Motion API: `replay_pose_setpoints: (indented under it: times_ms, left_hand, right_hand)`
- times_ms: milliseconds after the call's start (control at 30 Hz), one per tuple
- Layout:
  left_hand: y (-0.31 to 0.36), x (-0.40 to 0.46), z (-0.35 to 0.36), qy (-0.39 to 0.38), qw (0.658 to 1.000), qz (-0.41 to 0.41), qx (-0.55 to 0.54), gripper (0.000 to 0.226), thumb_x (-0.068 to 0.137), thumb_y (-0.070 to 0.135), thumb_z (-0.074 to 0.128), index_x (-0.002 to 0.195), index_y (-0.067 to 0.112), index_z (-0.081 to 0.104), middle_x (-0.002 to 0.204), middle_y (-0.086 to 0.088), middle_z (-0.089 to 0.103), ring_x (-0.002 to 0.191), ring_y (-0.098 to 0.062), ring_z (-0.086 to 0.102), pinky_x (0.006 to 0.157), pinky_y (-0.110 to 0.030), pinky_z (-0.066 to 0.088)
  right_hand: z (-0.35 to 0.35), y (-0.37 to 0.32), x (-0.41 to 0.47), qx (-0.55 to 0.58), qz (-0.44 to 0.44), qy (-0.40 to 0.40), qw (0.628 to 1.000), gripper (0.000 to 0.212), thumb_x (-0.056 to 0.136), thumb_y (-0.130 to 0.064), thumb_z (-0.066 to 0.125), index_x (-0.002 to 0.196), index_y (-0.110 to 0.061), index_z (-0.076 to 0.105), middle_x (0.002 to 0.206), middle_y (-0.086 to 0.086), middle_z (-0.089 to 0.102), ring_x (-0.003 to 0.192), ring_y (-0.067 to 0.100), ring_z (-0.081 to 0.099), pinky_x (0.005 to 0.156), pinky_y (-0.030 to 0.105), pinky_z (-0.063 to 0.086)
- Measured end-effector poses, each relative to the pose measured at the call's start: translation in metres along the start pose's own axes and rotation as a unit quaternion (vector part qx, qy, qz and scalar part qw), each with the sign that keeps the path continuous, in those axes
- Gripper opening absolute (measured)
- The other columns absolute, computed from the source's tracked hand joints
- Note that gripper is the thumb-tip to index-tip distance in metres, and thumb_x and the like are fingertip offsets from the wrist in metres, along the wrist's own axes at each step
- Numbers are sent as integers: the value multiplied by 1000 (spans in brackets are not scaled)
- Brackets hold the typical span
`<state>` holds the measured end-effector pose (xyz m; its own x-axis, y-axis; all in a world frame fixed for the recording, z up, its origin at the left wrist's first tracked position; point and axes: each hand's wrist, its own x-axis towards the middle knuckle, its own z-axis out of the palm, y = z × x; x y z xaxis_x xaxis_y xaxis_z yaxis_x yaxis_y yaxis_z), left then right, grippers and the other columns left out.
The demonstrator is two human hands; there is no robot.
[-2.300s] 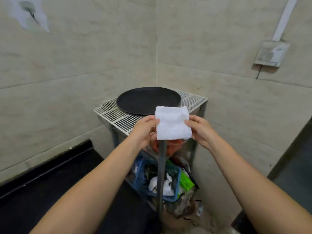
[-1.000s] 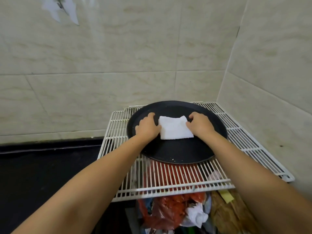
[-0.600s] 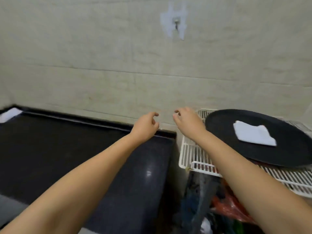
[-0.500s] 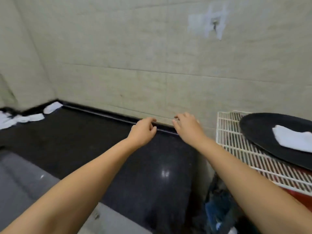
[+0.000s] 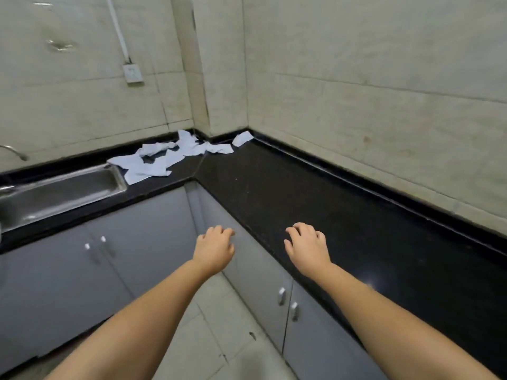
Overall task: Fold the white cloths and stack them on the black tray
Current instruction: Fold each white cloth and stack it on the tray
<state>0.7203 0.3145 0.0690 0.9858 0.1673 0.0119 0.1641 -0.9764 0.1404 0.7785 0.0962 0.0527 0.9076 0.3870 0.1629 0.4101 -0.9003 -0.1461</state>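
Several crumpled white cloths (image 5: 164, 157) lie in a loose heap in the far corner of the black L-shaped counter (image 5: 315, 204), one small piece (image 5: 242, 138) off to the right against the wall. My left hand (image 5: 215, 246) hangs in front of the grey cabinets, fingers loosely curled and holding nothing. My right hand (image 5: 307, 244) hovers over the counter's front edge, fingers spread, also holding nothing. Both hands are well short of the cloths. The black tray and the folded cloth are out of view.
A steel sink (image 5: 57, 193) is set into the counter at the left, with a tap tip (image 5: 13, 152) above it. Grey cabinet doors (image 5: 131, 242) run under both counter arms. A wall socket (image 5: 133, 74) sits above the cloth heap. Tiled floor (image 5: 208, 338) lies below.
I set the folded cloth on the black tray and let go. My view has swung left from the wire rack to the counter corner, with both hands now lower and holding nothing.
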Motion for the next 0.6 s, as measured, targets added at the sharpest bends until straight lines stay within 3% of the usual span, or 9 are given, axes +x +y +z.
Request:
replay_pose_setpoints:
  times_ms: [200,600]
  left_hand:
    - [-58,51,24,-24,999,-28,13,41,96,29,40,136,20,43,130,-7,47,124,-26,41,101,-37,33]
    - [-131,277,23,-41,999,-30,-7,41,97,26,37,138,19,40,131,-7,47,125,-26,40,102,-38,32]
  right_hand:
    - [46,-30,73,-7,-16,-46,999,38,98,-36,36,132,-22,45,138,0,43,128,20,39,103,38,31]
    - [108,-42,300,-25,-35,-102,994,41,100,-37,32,137,-21,41,140,1,40,130,20,38,105,37,31]
